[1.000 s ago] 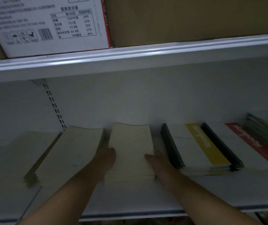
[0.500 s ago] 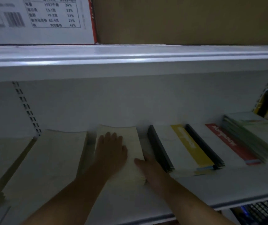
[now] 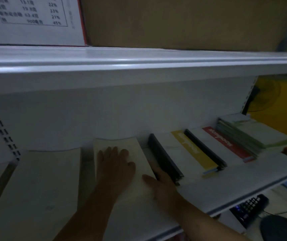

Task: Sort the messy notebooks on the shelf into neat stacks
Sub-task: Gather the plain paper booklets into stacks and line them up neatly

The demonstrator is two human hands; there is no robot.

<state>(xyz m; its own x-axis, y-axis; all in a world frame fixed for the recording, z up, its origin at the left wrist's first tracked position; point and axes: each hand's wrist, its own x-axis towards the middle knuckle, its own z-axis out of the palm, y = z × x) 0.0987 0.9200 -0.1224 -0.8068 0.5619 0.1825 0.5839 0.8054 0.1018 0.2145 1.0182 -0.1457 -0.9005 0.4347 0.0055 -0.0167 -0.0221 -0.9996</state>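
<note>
A narrow stack of cream notebooks lies on the white shelf. My left hand rests flat on top of it, fingers spread. My right hand presses against the stack's right edge, thumb on the cover. A wider cream stack lies to the left. To the right lie a black-spined stack with a yellow band, one with a red band and a green-edged pile.
The upper shelf overhangs close above, carrying a white printed carton and a brown cardboard box. A slotted upright runs at the left. Below right I see a black keyboard and a dark round object.
My left hand moved from the stack's left edge onto its top. The view shifted right, so the stacks appear further left and the shelf's right end came into sight.
</note>
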